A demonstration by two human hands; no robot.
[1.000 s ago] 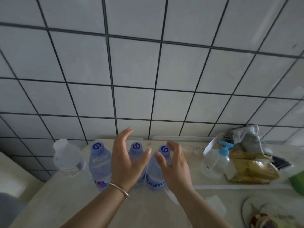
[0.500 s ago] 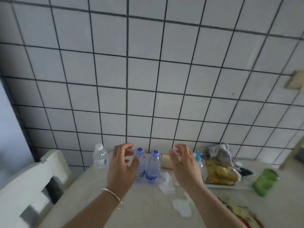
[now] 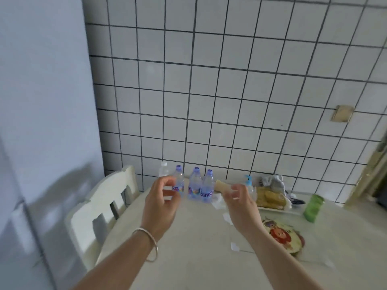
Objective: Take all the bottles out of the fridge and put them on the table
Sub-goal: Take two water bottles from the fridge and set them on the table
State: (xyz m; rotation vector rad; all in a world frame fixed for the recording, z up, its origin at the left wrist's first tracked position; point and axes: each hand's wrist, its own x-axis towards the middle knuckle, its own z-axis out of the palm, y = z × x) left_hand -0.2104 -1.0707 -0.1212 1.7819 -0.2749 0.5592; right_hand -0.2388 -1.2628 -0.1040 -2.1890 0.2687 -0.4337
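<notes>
Three clear water bottles with purple caps stand in a row at the far edge of the pale table (image 3: 199, 248): the left bottle (image 3: 178, 181), the middle bottle (image 3: 194, 184) and the right bottle (image 3: 207, 186). A smaller white-capped bottle (image 3: 163, 170) stands behind them by the tiled wall. My left hand (image 3: 161, 203) hovers in front of the left bottle with fingers loosely curled, holding nothing. My right hand (image 3: 238, 203) hangs to the right of the row, also loosely curled and empty. The pale fridge (image 3: 37, 122) fills the left side, door closed.
A white chair (image 3: 100, 204) stands between fridge and table. On the right of the table are a pump bottle (image 3: 248, 182), a tray of packaged food (image 3: 271, 198), a green cup (image 3: 313, 208), a cartoon-printed plate (image 3: 281, 237) and scraps of paper (image 3: 234, 246).
Both hands have drawn back from the bottles and spread apart. The view has pulled away from the table and swung left, bringing the fridge and chair into sight.
</notes>
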